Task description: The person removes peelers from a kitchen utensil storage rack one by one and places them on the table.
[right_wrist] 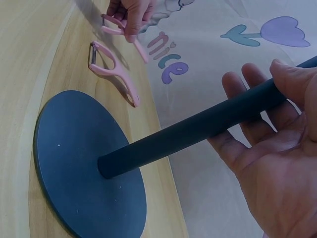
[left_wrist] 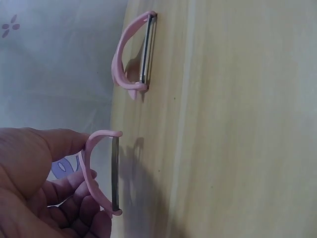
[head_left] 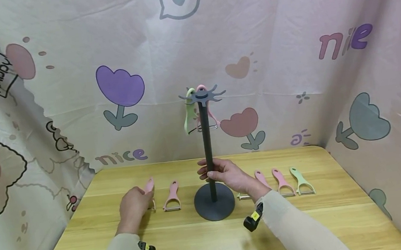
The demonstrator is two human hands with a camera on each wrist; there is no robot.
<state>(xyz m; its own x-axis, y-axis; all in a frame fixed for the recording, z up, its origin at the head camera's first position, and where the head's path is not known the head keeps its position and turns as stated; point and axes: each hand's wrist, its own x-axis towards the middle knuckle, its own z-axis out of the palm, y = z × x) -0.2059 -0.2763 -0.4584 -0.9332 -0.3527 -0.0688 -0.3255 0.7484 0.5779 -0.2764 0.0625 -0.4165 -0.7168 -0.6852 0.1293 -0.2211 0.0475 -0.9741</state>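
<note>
My left hand (head_left: 134, 205) pinches a pink peeler (left_wrist: 89, 171) between thumb and fingers, lifted a little off the table at the left. Beside it a second pink peeler (head_left: 173, 197) lies flat on the wood. My right hand (head_left: 230, 174) holds the dark pole of an upright stand (head_left: 208, 149), thumb on one side and fingers on the other. The stand's round base (right_wrist: 84, 163) rests on the table. From the hooks at its top hang a green peeler (head_left: 189, 116) and a pink peeler (head_left: 213, 117), partly hidden by the pole.
Right of the stand lie a pink peeler (head_left: 261, 176) partly covered by my right forearm, another pink peeler (head_left: 280, 179) and a green peeler (head_left: 300, 179). A printed curtain (head_left: 266, 17) encloses the wooden table (head_left: 185, 247) at the back and sides.
</note>
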